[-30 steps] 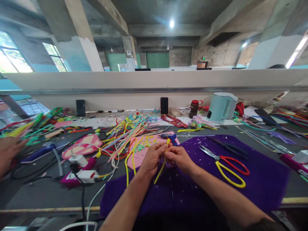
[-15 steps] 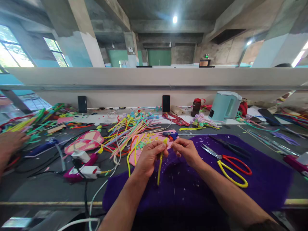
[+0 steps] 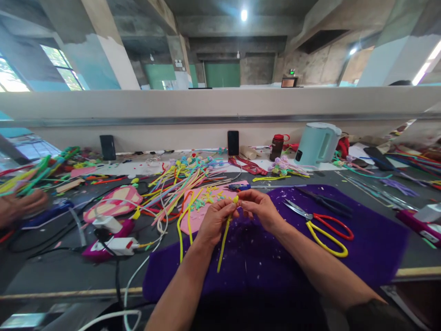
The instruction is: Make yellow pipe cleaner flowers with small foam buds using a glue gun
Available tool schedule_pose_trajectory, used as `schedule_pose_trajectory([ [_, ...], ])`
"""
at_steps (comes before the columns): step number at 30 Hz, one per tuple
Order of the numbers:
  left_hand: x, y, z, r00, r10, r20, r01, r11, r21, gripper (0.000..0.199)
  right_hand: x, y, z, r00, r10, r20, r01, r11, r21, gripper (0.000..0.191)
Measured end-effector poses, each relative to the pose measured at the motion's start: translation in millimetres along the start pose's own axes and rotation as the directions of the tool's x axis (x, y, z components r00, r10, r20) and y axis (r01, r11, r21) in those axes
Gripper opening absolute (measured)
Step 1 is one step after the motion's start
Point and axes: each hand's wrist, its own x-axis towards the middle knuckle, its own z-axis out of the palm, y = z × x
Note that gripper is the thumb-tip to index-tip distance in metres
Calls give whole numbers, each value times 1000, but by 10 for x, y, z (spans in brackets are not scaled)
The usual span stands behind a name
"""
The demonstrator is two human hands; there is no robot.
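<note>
Your left hand (image 3: 215, 221) pinches the yellow stem (image 3: 223, 244) ahead at twelve o'clock; whether your right hand (image 3: 262, 210) grips its tip, you cannot tell. The tip looks knobbed, the tail unworked. At three o'clock, scissors (image 3: 310, 217) rest on purple cloth (image 3: 374, 243) covering the bench (image 3: 44, 273), under concrete beams (image 3: 234, 25).

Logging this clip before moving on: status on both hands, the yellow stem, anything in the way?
Left hand pinching yellow stem, lower end free. Right hand at its top, grip unclear. Blue tool beyond hands, scissors to their right; neither blocking.
</note>
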Motion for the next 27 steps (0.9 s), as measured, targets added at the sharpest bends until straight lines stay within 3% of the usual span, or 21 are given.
schedule_pose_trajectory([
  [16, -27, -109, -26, 998, 48, -42, -41, 989, 145, 20, 5, 138, -31, 995, -97, 2, 96, 979, -181, 21],
  [27, -41, -109, -5, 996, 69, -65, -55, 979, 195, 22, 9, 125, -28, 995, -94, -16, 89, 974, -210, 20],
])
